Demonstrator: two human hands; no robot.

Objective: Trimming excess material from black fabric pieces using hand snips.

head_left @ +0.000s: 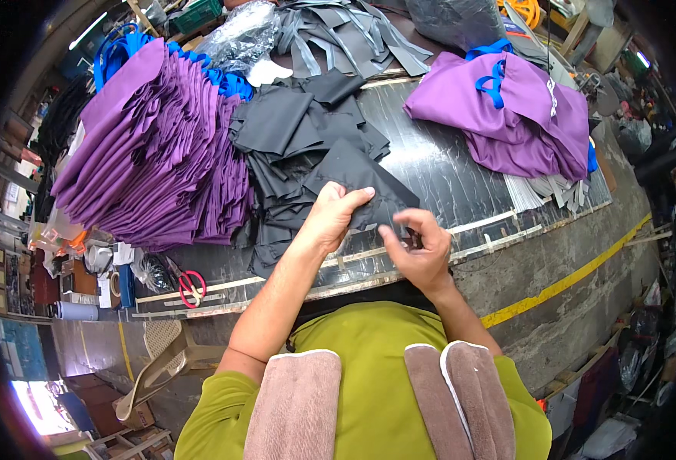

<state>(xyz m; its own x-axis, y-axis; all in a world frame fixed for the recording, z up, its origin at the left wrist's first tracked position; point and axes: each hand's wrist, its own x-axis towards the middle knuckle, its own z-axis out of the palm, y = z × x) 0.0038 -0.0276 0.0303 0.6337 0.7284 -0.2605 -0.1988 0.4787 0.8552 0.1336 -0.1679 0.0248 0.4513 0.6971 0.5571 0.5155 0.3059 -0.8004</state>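
My left hand (pixel 336 217) grips the near edge of a black fabric piece (pixel 365 176), its thumb pressed on top of the cloth. The piece is tilted up over the table's front edge, its far corner lying toward a loose pile of black fabric pieces (pixel 280 126). Just to the right, my right hand (pixel 424 249) is apart from the cloth. Its fingers are bent, with a gap between thumb and forefinger, and nothing shows in it.
A tall stack of folded purple fabric (pixel 154 153) with blue straps stands left. Purple bags (pixel 507 115) lie right over pale strips (pixel 537 192). Grey strips (pixel 338 38) cover the back. Red-handled scissors (pixel 192 289) rest at the table's (pixel 422 146) front left, near a chair (pixel 162 353).
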